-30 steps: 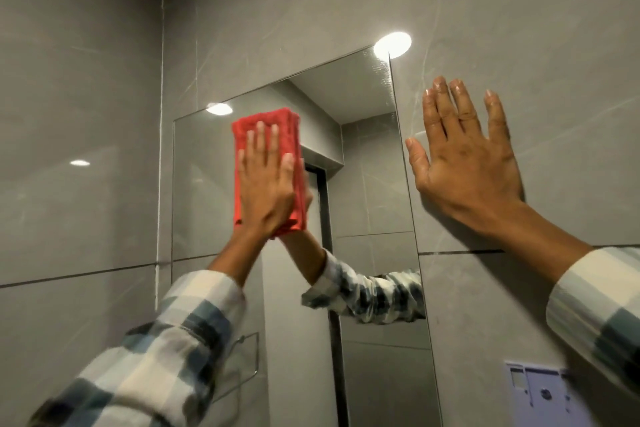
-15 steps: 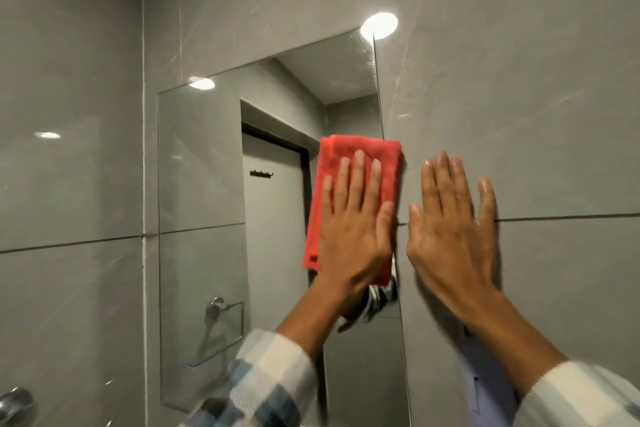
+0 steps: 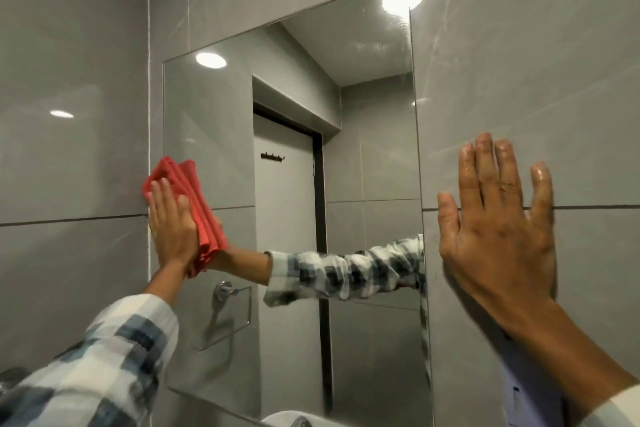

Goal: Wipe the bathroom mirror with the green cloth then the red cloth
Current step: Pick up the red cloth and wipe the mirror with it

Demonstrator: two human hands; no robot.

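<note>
The frameless bathroom mirror (image 3: 367,156) hangs on a grey tiled wall. My left hand (image 3: 171,222) presses a folded red cloth (image 3: 188,191) flat against the mirror's left edge, at mid height. The cloth sticks out above and to the right of my fingers. My right hand (image 3: 498,229) lies flat with fingers spread on the wall tiles just right of the mirror, holding nothing. The mirror reflects my plaid sleeve and arm. No green cloth is in view.
A grey tiled wall (image 3: 69,80) surrounds the mirror. A white basin rim (image 3: 287,418) shows at the bottom edge. A white plate (image 3: 516,395) sits on the wall at lower right. Reflected in the mirror are a door and a towel ring.
My left hand has swept the red cloth from the mirror's right edge across to its left edge. My right hand stays flat on the wall. The camera view has shifted.
</note>
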